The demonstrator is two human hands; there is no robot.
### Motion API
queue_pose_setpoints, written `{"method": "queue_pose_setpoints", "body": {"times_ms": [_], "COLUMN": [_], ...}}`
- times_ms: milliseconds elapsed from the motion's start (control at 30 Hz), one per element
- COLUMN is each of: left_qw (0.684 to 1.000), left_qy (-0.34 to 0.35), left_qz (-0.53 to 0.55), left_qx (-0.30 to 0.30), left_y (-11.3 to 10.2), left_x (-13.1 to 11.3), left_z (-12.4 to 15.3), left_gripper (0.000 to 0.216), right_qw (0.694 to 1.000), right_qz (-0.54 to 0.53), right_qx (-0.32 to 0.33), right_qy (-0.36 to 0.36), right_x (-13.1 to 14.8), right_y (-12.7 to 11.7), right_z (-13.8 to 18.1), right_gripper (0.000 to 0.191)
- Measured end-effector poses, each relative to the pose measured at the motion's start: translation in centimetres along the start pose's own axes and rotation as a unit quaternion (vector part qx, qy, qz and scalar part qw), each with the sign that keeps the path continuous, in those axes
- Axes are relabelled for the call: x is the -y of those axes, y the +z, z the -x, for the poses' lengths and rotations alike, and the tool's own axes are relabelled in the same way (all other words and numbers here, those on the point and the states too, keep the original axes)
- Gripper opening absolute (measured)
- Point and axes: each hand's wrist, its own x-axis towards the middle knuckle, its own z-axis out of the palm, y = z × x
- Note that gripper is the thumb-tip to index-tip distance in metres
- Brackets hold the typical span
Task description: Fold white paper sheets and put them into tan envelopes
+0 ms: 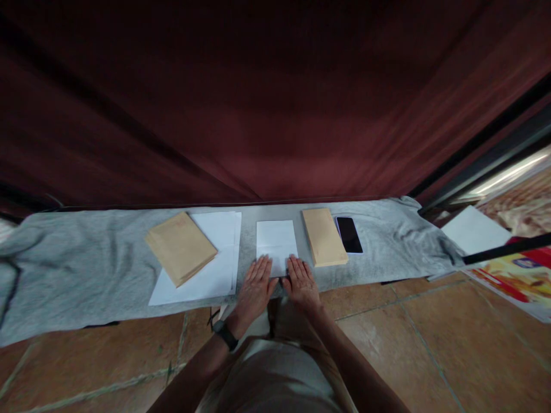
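Note:
A white sheet of paper [276, 235], with a faint crease across it, lies flat in front of me on the grey cloth. My left hand [257, 281] rests on its lower left corner, fingers stretched out flat. On the lower right corner lies my right hand [301, 281], also flat with nothing gripped. Both thumbs point inward near the paper's front edge. To the left, a stack of brown envelopes [181, 246] sits askew on larger white sheets [224, 252]. A neat pile of brown envelopes [323, 235] is to the right of the paper.
A dark-screened phone [349, 235] lies beside the right pile. The grey cloth [94, 258] covers a narrow bench against a dark red curtain [275, 115]. At far right are a metal frame [486, 155], a white sheet [476, 230] and a colourful printed package [520, 272].

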Motion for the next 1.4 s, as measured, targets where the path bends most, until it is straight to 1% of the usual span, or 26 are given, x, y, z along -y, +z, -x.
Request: {"method": "queue_pose_setpoints", "body": {"times_ms": [100, 200, 300, 467, 600, 700, 800, 833, 900, 1033, 1100, 1233, 1400], "left_qw": [1.000, 1.000, 0.999, 0.999, 0.998, 0.998, 0.999, 0.999, 0.999, 0.998, 0.998, 0.998, 0.998], "left_qy": [0.001, -0.029, -0.045, -0.038, -0.039, -0.037, 0.001, 0.017, 0.040, 0.060, 0.064, 0.062, 0.057], "left_qz": [0.010, 0.010, 0.017, 0.035, 0.042, 0.034, 0.033, 0.031, 0.020, -0.002, -0.009, -0.023, -0.021], "left_qx": [0.008, 0.007, -0.004, -0.018, -0.025, -0.033, -0.028, -0.023, -0.014, -0.013, -0.017, -0.016, -0.018], "left_y": [0.6, 1.4, 1.9, 1.8, 1.6, 1.5, 1.5, 1.5, 1.4, 1.0, 0.8, 0.7, 0.7], "left_x": [-0.1, 0.5, 1.7, 3.3, 3.6, 3.1, 2.3, 2.1, 2.0, 2.1, 2.1, 1.9, 1.8], "left_z": [-2.1, -2.9, -2.2, -0.4, -0.2, -0.5, -0.6, -0.6, -0.4, -0.2, -0.2, -0.2, -0.2], "left_gripper": [0.060, 0.062, 0.065, 0.065, 0.064, 0.061, 0.056, 0.054, 0.053, 0.051, 0.050, 0.050, 0.050], "right_qw": [1.000, 1.000, 1.000, 1.000, 0.999, 0.999, 0.995, 0.995, 0.995, 0.994, 0.993, 0.993, 0.990], "right_qz": [0.002, -0.001, -0.006, -0.006, -0.009, -0.028, -0.053, -0.060, -0.073, -0.074, -0.058, -0.010, 0.015], "right_qx": [-0.005, -0.007, -0.008, -0.014, -0.022, 0.000, 0.031, 0.038, 0.051, 0.085, 0.101, 0.105, 0.105], "right_qy": [-0.001, 0.011, 0.015, 0.021, 0.031, 0.044, 0.073, 0.074, 0.054, 0.012, 0.010, 0.042, 0.094], "right_x": [0.0, 0.1, 0.1, 0.1, -0.1, -0.5, -0.8, -0.8, -1.0, -1.5, -2.0, -3.4, -4.6], "right_y": [0.2, 0.2, 0.1, 0.1, 0.1, -0.3, -1.1, -1.3, -1.2, 0.3, 1.4, 3.0, 3.7], "right_z": [0.0, 0.0, 0.1, 0.5, 1.0, 0.6, -1.4, -2.3, -4.4, -8.3, -9.7, -12.0, -14.2], "right_gripper": [0.056, 0.058, 0.061, 0.063, 0.062, 0.057, 0.051, 0.051, 0.051, 0.046, 0.044, 0.047, 0.053]}}
